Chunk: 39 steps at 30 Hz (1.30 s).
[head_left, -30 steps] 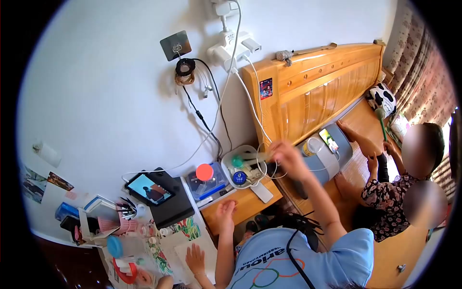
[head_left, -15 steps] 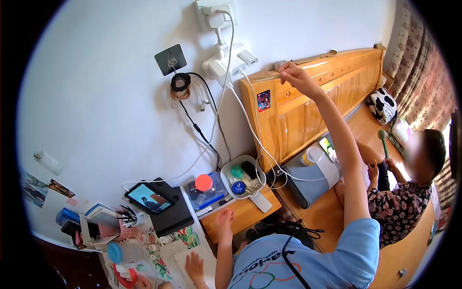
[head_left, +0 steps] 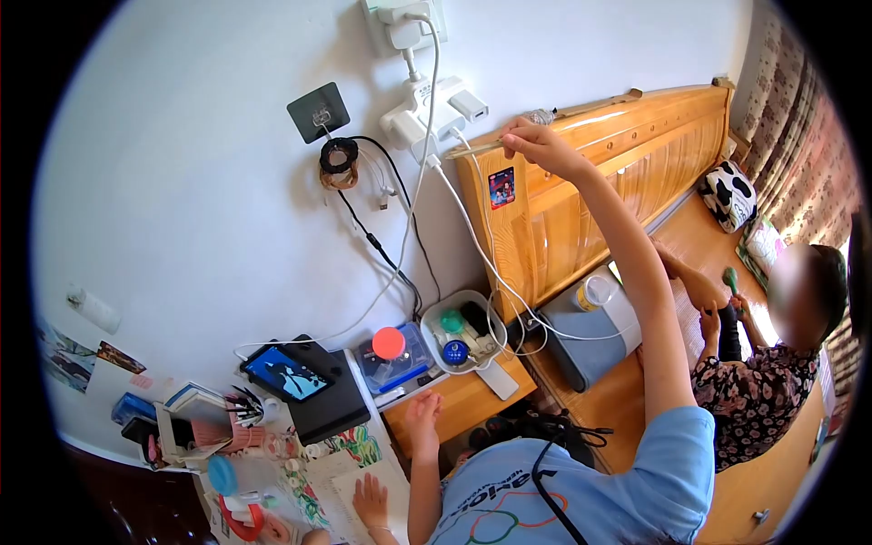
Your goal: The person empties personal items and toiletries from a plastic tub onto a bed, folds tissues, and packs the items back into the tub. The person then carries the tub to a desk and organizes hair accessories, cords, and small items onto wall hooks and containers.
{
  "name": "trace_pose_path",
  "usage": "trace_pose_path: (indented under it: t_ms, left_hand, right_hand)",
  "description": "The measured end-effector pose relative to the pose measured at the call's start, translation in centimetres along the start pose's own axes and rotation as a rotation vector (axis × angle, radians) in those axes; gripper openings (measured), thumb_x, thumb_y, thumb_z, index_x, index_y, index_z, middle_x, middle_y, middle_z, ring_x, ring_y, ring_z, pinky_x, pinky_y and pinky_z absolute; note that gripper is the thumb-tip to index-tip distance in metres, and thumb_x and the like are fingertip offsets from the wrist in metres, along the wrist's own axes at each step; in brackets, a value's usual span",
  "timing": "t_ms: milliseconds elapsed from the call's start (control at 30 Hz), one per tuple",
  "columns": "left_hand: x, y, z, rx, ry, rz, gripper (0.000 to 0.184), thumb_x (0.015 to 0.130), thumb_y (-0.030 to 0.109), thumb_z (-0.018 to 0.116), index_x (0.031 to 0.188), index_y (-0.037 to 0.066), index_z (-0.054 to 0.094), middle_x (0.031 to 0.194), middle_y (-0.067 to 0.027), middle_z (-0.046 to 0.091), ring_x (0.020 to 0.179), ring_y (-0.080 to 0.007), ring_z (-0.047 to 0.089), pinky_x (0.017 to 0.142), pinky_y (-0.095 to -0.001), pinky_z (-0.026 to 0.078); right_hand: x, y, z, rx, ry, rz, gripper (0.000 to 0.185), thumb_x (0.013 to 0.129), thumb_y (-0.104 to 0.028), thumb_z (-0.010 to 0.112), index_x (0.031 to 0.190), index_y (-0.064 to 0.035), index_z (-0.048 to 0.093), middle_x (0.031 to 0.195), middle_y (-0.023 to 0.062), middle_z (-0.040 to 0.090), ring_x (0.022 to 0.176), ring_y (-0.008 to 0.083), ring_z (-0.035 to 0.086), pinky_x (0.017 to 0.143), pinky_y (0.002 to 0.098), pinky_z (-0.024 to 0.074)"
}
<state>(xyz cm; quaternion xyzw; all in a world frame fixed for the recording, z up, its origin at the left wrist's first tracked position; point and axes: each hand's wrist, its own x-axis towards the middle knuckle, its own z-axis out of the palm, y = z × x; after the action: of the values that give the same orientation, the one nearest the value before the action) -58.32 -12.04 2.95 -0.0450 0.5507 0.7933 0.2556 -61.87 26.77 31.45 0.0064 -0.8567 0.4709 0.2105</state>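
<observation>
My right hand is raised at the end of my outstretched arm, level with the top of the wooden headboard. Its thumb and fingers pinch a thin pale stick, whose far end points left toward the wall. What kind of stick it is I cannot make out. Low in front of my blue shirt, my left hand hovers with loosely bent fingers and nothing in it. It is nearest the wooden tabletop and the plastic box with a red lid.
Another person's hand lies flat on paper at the desk. A person in a floral top sits on the bed holding a green object. White cables hang from the power strip. A tablet rests on a black case.
My right hand has shifted a little left and down, with the stick reaching further left. The tablet's picture has changed. The seated person's green object has lowered.
</observation>
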Motion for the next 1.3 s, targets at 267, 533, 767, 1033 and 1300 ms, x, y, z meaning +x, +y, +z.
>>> trace_pose_path:
  t_ms: [267,533,767,1033,1300]
  left_hand:
    - [-0.4,0.5,0.2,0.011,0.014,0.008,0.016,0.077,0.009,0.056,0.092,0.005,0.052,0.085,-0.0041,0.057,0.077,-0.0122,0.056,0.065,-0.0205,0.042]
    - [-0.9,0.8,-0.2,0.002,0.049,-0.001,0.016,0.076,0.009,0.057,0.090,0.005,0.052,0.084,-0.0045,0.057,0.077,-0.0118,0.055,0.065,-0.0196,0.042]
    - [-0.9,-0.5,-1.1,0.010,0.046,0.032,0.016,0.077,0.012,0.056,0.090,0.004,0.052,0.079,-0.0028,0.055,0.072,-0.0093,0.053,0.060,-0.0190,0.039]
    - [-2.7,-1.2,-3.0,0.040,0.188,0.084,0.015,0.078,0.012,0.056,0.092,0.006,0.053,0.084,-0.0036,0.059,0.078,-0.0114,0.056,0.064,-0.0198,0.042]
    - [-3.2,-2.7,-2.5,0.100,0.193,-0.101,0.013,0.078,0.011,0.055,0.090,0.006,0.054,0.082,-0.0028,0.059,0.077,-0.0107,0.056,0.065,-0.0195,0.042]
  right_hand:
    - [0.8,0.5,-0.3,-0.095,-0.038,-0.088,0.032,0.084,-0.032,0.046,0.074,-0.0029,0.056,0.086,0.0010,0.047,0.073,0.0093,0.047,0.065,0.0214,0.0363]
    - [-4.4,4.6,-2.6,0.099,0.129,0.109,0.027,0.085,-0.028,0.046,0.078,-0.0036,0.056,0.089,-0.0018,0.045,0.069,0.0055,0.044,0.057,0.0189,0.0347]
    - [-11.0,8.0,2.4,-0.080,-0.034,0.009,0.025,0.083,-0.019,0.048,0.072,0.0023,0.055,0.095,0.0073,0.046,0.087,0.0156,0.046,0.074,0.0266,0.0375]
    - [-26.6,9.8,9.6,0.256,-0.016,0.585,0.026,0.085,-0.032,0.044,0.093,-0.0078,0.049,0.069,-0.0031,0.050,0.054,0.0031,0.037,0.048,0.0150,0.0303]
    - [-23.1,14.2,24.4,0.440,-0.322,0.837,0.028,0.087,-0.029,0.041,0.085,-0.0046,0.053,0.072,0.0000,0.053,0.058,0.0059,0.043,0.049,0.0173,0.0317]
